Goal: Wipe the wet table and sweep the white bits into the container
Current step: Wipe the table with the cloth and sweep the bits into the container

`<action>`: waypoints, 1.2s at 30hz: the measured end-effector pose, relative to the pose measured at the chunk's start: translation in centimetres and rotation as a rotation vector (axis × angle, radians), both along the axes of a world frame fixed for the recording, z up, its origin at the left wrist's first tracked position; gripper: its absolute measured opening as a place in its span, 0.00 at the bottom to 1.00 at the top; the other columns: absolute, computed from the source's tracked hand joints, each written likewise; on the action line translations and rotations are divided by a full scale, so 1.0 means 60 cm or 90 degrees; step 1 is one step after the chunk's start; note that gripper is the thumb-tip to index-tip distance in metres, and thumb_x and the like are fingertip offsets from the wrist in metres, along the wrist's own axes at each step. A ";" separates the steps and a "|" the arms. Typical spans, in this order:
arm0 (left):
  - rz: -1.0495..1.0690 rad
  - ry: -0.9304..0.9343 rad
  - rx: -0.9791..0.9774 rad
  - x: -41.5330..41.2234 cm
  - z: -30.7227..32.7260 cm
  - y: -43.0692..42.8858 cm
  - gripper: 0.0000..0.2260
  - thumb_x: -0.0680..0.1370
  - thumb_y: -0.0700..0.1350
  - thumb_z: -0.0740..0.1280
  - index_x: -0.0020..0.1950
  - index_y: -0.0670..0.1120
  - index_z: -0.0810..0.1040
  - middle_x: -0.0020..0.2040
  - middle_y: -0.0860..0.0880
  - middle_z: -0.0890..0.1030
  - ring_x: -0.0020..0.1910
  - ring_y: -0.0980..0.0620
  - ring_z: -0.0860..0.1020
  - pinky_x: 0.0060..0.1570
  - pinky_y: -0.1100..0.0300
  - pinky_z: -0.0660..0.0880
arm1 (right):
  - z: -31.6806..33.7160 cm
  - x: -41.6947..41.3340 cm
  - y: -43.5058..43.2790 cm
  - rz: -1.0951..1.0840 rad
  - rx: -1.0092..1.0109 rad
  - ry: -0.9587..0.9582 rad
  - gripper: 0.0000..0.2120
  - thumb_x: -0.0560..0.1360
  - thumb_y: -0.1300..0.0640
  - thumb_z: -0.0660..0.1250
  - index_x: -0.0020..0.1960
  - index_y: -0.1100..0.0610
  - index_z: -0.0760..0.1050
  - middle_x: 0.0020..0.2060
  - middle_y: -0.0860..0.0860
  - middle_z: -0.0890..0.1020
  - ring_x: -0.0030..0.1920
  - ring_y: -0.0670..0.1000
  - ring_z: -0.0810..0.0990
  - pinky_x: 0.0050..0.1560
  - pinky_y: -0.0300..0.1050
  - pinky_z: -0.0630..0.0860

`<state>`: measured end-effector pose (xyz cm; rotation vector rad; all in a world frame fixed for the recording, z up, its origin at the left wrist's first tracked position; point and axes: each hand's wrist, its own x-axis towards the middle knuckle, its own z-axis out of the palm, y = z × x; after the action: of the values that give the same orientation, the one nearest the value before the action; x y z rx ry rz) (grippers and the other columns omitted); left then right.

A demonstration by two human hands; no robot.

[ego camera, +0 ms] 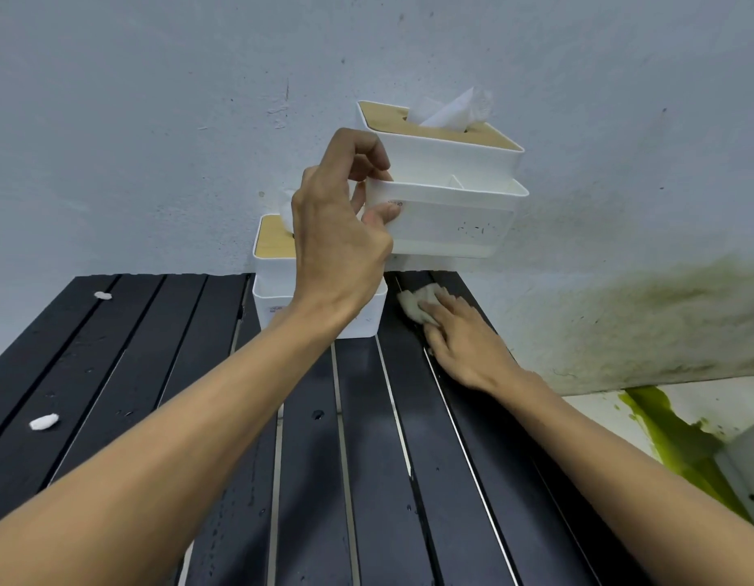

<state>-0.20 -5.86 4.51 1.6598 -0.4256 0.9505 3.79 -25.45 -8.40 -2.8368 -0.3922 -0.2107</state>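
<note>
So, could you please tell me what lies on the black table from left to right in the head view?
White bit near the left edge → second white bit farther back → tissue box standing on the table → damp tissue under the right hand.

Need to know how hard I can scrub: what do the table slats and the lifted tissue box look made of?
Table slats: dark, hard boards with a dull sheen, perhaps painted wood or composite; droplets bead on top. Tissue box, held by the left hand: smooth matte white plastic, its lid pale wood by its colour.
</note>
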 end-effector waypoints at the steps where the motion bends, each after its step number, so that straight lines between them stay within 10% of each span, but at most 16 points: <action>1: -0.001 0.000 -0.003 -0.002 -0.001 -0.001 0.18 0.68 0.29 0.71 0.51 0.46 0.73 0.45 0.58 0.74 0.50 0.49 0.76 0.52 0.54 0.80 | -0.002 -0.042 -0.013 0.008 -0.004 -0.005 0.21 0.83 0.54 0.57 0.76 0.54 0.66 0.78 0.57 0.63 0.78 0.60 0.60 0.78 0.50 0.55; 6: 0.000 -0.005 -0.005 -0.002 -0.008 -0.009 0.20 0.68 0.28 0.71 0.50 0.49 0.72 0.44 0.58 0.74 0.50 0.49 0.76 0.51 0.55 0.81 | -0.008 -0.130 -0.053 -0.013 -0.012 -0.002 0.23 0.84 0.44 0.50 0.79 0.45 0.61 0.80 0.45 0.56 0.80 0.49 0.53 0.80 0.44 0.47; 11: -0.003 -0.001 0.000 0.003 -0.014 -0.022 0.18 0.68 0.28 0.71 0.51 0.44 0.73 0.44 0.57 0.75 0.49 0.50 0.76 0.51 0.56 0.81 | -0.014 0.016 -0.035 -0.083 0.023 -0.020 0.23 0.83 0.46 0.50 0.76 0.51 0.67 0.77 0.53 0.66 0.76 0.60 0.63 0.76 0.55 0.59; 18: -0.007 0.004 0.010 0.012 -0.015 -0.033 0.20 0.68 0.28 0.71 0.49 0.49 0.71 0.45 0.57 0.74 0.50 0.50 0.76 0.51 0.58 0.80 | 0.004 0.145 -0.019 -0.216 0.098 -0.002 0.15 0.83 0.52 0.54 0.61 0.58 0.74 0.62 0.58 0.77 0.60 0.62 0.75 0.51 0.50 0.68; 27: -0.013 0.025 -0.011 0.005 -0.019 -0.043 0.19 0.68 0.29 0.71 0.49 0.49 0.71 0.45 0.55 0.76 0.50 0.49 0.76 0.52 0.55 0.80 | 0.001 -0.017 -0.064 -0.080 0.063 0.015 0.20 0.84 0.51 0.55 0.75 0.53 0.66 0.79 0.54 0.61 0.74 0.59 0.67 0.65 0.52 0.69; 32: -0.012 0.022 0.004 0.001 -0.020 -0.037 0.20 0.68 0.29 0.72 0.49 0.50 0.70 0.46 0.54 0.76 0.50 0.50 0.77 0.52 0.56 0.80 | -0.008 -0.173 -0.069 -0.019 0.004 0.019 0.25 0.84 0.44 0.53 0.80 0.42 0.56 0.81 0.45 0.48 0.79 0.46 0.46 0.77 0.40 0.45; 36: -0.009 0.021 0.004 -0.001 -0.019 -0.040 0.20 0.68 0.29 0.72 0.49 0.50 0.71 0.46 0.54 0.76 0.50 0.50 0.76 0.52 0.56 0.80 | -0.013 -0.100 -0.041 -0.047 0.012 0.001 0.25 0.83 0.41 0.48 0.78 0.44 0.60 0.80 0.53 0.59 0.79 0.60 0.55 0.79 0.54 0.54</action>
<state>-0.23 -8.23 3.39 1.6741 -0.4190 0.9106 -2.22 -27.93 -9.21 -2.8357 -0.2836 -0.2247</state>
